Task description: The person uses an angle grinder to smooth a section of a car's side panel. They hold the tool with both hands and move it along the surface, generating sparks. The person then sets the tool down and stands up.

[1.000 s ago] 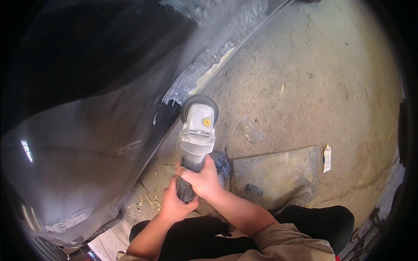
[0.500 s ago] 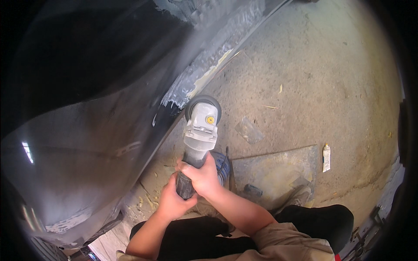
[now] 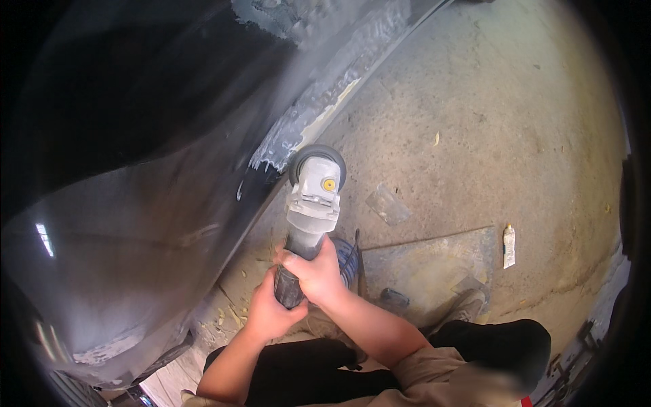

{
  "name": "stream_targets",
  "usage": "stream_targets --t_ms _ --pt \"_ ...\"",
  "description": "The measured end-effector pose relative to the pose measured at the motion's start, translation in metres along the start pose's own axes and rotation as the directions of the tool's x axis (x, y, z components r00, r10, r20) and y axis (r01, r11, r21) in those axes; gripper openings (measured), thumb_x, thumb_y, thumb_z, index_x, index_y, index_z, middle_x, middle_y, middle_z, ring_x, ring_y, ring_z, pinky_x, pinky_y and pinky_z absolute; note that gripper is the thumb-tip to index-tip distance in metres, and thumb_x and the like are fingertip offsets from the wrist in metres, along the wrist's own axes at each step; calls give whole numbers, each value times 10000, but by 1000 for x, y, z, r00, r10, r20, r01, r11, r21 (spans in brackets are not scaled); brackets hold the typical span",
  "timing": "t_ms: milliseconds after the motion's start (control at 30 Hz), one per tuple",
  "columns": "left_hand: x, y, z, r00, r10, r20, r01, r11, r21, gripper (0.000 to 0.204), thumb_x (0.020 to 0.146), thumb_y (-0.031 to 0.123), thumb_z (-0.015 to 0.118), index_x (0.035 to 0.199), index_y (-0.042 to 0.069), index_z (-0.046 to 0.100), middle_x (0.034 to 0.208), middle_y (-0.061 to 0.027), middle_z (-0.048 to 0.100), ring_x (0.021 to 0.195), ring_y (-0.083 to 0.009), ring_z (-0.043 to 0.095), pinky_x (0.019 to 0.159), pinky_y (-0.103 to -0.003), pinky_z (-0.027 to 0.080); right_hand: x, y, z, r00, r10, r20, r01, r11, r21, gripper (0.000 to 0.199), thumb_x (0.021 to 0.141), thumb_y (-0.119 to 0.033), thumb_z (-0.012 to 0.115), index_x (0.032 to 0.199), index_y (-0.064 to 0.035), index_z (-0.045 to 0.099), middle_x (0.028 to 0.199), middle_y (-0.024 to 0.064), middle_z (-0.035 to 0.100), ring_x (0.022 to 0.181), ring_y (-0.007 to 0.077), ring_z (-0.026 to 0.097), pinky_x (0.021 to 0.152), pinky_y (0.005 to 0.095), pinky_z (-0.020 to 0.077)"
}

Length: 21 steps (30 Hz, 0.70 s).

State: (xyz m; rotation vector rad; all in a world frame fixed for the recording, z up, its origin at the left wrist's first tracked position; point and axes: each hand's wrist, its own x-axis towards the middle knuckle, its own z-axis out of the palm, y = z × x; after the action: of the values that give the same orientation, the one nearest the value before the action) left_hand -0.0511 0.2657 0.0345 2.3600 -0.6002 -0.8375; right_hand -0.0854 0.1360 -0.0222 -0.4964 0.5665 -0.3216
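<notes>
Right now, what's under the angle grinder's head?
Under the angle grinder, bare concrete floor shows, beside the car panel's sanded lower edge. Its disc is mostly hidden behind the guard. The right hand and left hand cover the handle.

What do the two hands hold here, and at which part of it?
Both hands hold one angle grinder by its dark handle: the right hand grips the upper handle just behind the grey head, and the left hand grips the rear end.
</notes>
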Motion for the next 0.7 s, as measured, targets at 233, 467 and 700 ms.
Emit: stream_targets --t_ms 233,467,700 --pt "1 4 0 1000 1 2 -1 1000 -22 788 704 194 872 1367 -3 494 1119 -199 718 1042 -310 728 902 -406 564 0 -3 -1 1000 -18 -10 17 998 -60 348 813 -69 752 1111 -6 583 942 58 687 841 152 666 764 331 556" --pt "7 8 -2 1000 8 6 -8 1000 -28 784 702 189 877 1362 -2 499 1116 -195 720 1039 -305 729 910 -404 563 6 -12 1 1000 -14 20 15 999 -51 377 795 -72 778 1115 -13 588 939 25 685 837 118 640 766 316 541" --pt "7 10 2 999 36 -16 -36 999 -18 775 701 189 876 1352 -6 505 1118 -185 721 1049 -283 726 913 -395 561 5 -15 -1 999 -15 35 15 1000 5 377 797 -74 781 1116 -16 589 957 26 685 857 116 638 774 313 539"
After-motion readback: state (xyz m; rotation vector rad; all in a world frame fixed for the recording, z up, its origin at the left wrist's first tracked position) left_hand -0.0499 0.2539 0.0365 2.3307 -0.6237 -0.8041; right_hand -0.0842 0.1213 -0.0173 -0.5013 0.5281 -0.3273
